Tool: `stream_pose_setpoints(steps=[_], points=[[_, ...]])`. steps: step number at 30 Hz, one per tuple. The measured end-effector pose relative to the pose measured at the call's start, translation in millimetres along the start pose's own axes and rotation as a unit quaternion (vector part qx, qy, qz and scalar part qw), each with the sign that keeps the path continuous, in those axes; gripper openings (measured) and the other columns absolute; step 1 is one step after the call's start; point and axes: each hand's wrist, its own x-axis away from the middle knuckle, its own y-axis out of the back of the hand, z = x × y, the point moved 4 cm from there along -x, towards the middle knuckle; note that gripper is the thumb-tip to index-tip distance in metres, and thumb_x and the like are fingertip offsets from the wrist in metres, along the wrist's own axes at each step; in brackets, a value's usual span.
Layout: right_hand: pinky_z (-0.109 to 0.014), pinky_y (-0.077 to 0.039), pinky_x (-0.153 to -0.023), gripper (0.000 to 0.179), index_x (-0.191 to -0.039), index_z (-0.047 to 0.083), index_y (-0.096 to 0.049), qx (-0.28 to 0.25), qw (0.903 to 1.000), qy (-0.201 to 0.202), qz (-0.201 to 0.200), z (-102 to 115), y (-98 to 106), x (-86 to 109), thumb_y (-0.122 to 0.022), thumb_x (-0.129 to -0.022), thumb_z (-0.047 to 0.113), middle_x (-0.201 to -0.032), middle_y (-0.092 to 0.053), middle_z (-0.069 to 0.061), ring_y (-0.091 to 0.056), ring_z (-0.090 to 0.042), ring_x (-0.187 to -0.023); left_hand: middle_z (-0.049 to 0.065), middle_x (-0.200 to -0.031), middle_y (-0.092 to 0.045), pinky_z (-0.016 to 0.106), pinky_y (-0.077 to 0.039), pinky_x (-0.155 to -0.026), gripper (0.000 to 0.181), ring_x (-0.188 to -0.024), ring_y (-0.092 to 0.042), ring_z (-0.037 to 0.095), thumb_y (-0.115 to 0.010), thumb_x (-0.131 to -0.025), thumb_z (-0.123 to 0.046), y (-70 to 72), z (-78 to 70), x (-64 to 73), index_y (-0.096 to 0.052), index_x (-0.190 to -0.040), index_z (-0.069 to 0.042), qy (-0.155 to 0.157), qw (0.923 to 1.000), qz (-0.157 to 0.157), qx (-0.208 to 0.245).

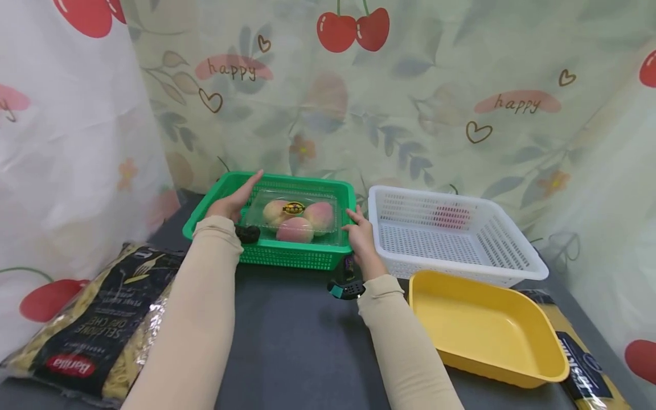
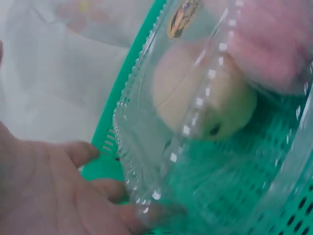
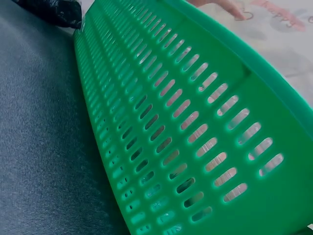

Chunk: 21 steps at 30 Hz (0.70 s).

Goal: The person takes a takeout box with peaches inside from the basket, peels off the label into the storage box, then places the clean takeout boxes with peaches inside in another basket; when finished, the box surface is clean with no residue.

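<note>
A clear plastic clamshell [image 1: 291, 198] with three peaches [image 1: 294, 230] sits in the green basket [image 1: 287, 257], a dark and gold sticker on its lid. My left hand [image 1: 237, 202] reaches over the basket's left side, its fingers extended. In the left wrist view its fingers [image 2: 124, 213] lie at the corner of the clamshell, partly behind the clear plastic. At the basket's right rim is my right hand [image 1: 363, 239], with thumb and fingers spread at the edge. The right wrist view is filled by the slotted green side wall [image 3: 161, 112].
To the right stands a white slotted basket [image 1: 425, 239], with a yellow tray [image 1: 471, 319] in front of it. A pasta bag [image 1: 97, 324] lies at the left, and another package [image 1: 584, 359] beside the tray. Printed curtains [image 1: 359, 114] hang behind the dark table [image 1: 292, 341].
</note>
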Motion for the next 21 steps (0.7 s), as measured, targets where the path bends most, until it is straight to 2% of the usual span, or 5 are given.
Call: stream_pose_setpoints(steps=[9, 15, 17, 18, 21], points=[[-0.037, -0.019, -0.117, 0.055, -0.142, 0.006, -0.038, 0.008, 1.0, 0.003, 0.0, -0.8, -0.3, -1.8, -0.045, -0.088, -0.006, -0.158, -0.01, 0.004, -0.003, -0.019, -0.146, 0.009, -0.153, 0.027, 0.067, -0.002, -0.109, 0.068, -0.14, 0.017, 0.042, -0.012, -0.095, -0.061, -3.3, 18.1, -11.2, 0.019, -0.147, -0.03, -0.024, 0.9973, -0.027, 0.064], [-0.036, -0.021, -0.116, 0.055, -0.141, 0.007, -0.04, 0.017, 0.9998, 0.003, -0.005, -0.7, 0.6, -1.5, -0.046, -0.088, -0.006, -0.158, -0.011, 0.006, -0.004, -0.018, -0.146, 0.014, -0.154, 0.022, 0.061, 0.0, -0.113, 0.064, -0.14, 0.012, 0.043, -0.013, -0.098, -0.052, -13.8, 23.7, -9.7, 0.014, -0.149, -0.024, -0.002, 0.9999, 0.007, 0.009], [-0.036, -0.021, -0.116, 0.055, -0.141, 0.007, -0.04, 0.016, 0.9998, 0.002, -0.007, -0.6, 0.9, -1.3, -0.046, -0.088, -0.006, -0.158, -0.012, 0.007, -0.005, -0.018, -0.146, 0.019, -0.155, 0.016, 0.058, -0.006, -0.114, 0.068, -0.141, 0.006, 0.043, -0.017, -0.099, -0.051, -15.7, 24.9, -8.3, 0.01, -0.15, -0.016, 0.017, 0.9995, 0.004, -0.025], [-0.036, -0.021, -0.116, 0.055, -0.141, 0.007, -0.04, 0.014, 0.9999, 0.001, -0.008, -0.5, 0.9, -1.1, -0.046, -0.088, -0.006, -0.157, -0.012, 0.007, -0.005, -0.018, -0.146, 0.026, -0.154, -0.007, 0.055, -0.015, -0.114, 0.07, -0.14, -0.016, 0.043, -0.021, -0.098, -0.052, -15.7, 26.4, -9.4, 0.001, -0.151, -0.011, 0.025, 0.9987, -0.003, -0.045], [-0.036, -0.021, -0.116, 0.055, -0.141, 0.006, -0.04, 0.01, 0.9999, 0.001, -0.005, -0.6, -0.1, -1.0, -0.046, -0.088, -0.006, -0.158, -0.012, 0.006, -0.005, -0.018, -0.146, 0.028, -0.153, -0.007, 0.053, -0.021, -0.112, 0.08, -0.14, -0.018, 0.042, -0.029, -0.097, -0.053, -14.6, 30.7, -9.2, 0.005, -0.149, -0.003, 0.047, 0.9951, -0.021, -0.084]])
